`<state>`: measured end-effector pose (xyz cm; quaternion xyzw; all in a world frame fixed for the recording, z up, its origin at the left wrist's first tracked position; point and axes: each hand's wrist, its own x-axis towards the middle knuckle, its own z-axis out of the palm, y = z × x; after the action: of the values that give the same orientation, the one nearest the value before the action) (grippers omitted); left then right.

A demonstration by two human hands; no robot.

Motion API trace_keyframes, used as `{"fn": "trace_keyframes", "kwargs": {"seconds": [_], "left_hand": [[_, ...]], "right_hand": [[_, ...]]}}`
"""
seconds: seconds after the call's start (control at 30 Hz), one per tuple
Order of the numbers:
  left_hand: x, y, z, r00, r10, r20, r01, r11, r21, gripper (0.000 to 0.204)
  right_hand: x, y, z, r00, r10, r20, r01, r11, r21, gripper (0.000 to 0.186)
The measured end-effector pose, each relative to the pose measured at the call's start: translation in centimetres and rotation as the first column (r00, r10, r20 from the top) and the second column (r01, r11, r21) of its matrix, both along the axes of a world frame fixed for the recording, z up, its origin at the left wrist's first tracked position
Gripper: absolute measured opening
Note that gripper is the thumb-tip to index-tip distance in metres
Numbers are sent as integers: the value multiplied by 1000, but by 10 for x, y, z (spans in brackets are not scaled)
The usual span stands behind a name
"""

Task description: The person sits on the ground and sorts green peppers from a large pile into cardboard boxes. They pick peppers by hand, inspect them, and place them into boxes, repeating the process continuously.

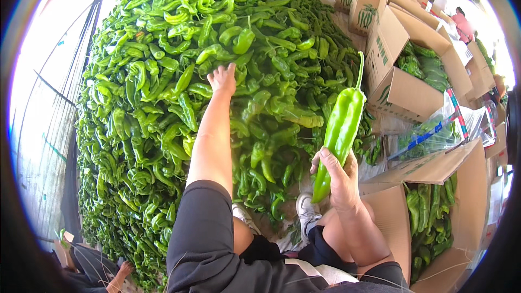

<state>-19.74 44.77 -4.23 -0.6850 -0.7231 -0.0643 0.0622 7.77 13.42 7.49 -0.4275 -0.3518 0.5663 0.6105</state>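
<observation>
A long, glossy green pepper [343, 122] stands tilted, stem up, in my right hand [342, 179], whose thumb and fingers close round its lower part. My left arm stretches over a big heap of green peppers [157, 146]. At its far end my left hand [222, 80] is at the heap's surface, with its fingers slightly apart and bent down; no pepper shows inside it. A plump green pepper [243, 41] with an upright stem lies just beyond those fingers.
An open cardboard box [385, 217] of green peppers stands at my right. Farther right are another filled box [418, 97], a frame with clear plastic [456, 125] and a row of boxes [363, 11]. Another person's hand [126, 267] is at lower left. People sit far right.
</observation>
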Motion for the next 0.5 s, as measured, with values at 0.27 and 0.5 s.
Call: {"fn": "trace_keyframes", "kwargs": {"seconds": [0.27,0.5], "left_hand": [[-24,-14,57,975,-76,211,-1,939,345,47],[28,-143,156,596,-631,497,606,759,237,19]], "right_hand": [[17,6,-3,997,-44,66,36,994,107,22],[44,2,2,468,-382,797,-231,817,528,45]]}}
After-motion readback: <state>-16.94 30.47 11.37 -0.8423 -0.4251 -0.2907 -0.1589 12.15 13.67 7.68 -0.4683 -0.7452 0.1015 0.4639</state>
